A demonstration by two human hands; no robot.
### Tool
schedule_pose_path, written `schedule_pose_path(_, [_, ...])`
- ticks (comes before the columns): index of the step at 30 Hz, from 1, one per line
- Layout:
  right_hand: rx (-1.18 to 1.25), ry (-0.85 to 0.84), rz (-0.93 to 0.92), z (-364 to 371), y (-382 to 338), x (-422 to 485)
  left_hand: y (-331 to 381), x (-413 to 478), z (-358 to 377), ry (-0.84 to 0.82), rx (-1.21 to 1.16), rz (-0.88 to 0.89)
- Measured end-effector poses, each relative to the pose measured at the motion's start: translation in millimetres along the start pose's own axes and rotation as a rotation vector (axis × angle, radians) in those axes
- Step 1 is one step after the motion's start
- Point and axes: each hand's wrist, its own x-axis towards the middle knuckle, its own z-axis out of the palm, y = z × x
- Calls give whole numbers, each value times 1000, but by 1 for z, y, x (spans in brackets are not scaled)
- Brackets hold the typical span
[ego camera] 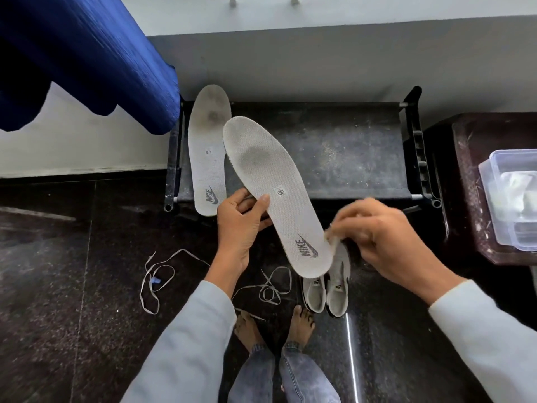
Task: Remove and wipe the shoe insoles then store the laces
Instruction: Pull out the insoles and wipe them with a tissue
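Dark floor point(87, 257) below my hands holds laces point(270, 289) and shoes point(328, 289). My left hand point(241, 228) grips one insole point(276, 193) by its edge; my right hand point(386, 237) pinches a cloth point(331, 238) at its heel. Beyond them, the other insole point(207, 149) lies on a rack point(334, 149).

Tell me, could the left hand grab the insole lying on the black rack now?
Probably not yet: the left hand grips the held insole, and the right hand pinches a cloth. The way itself looks free; the rack insole lies uncovered on the black rack just beyond.
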Motion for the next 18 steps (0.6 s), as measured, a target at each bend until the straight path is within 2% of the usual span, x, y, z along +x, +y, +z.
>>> schedule_pose_path(3, [22,49,-28,2,-15,26,0,1,0,15,-11,-1])
schedule_pose_path(6, [-115,27,-78,-7,-22,34,1,7,-7,43,-1,15])
schedule_pose_path(9, [-168,169,-79,-20,-24,35,1,10,-11,35,41,28])
schedule_pose_path(12, [-94,291,-59,-11,-29,46,-2,7,-9,7,67,30])
schedule_pose_path(14, [-39,207,-45,7,-30,52,-4,5,-6,-14,54,22])
schedule_pose_path(18, [-67,-146,-110,30,-29,23,-3,5,-5,-18,49,26])
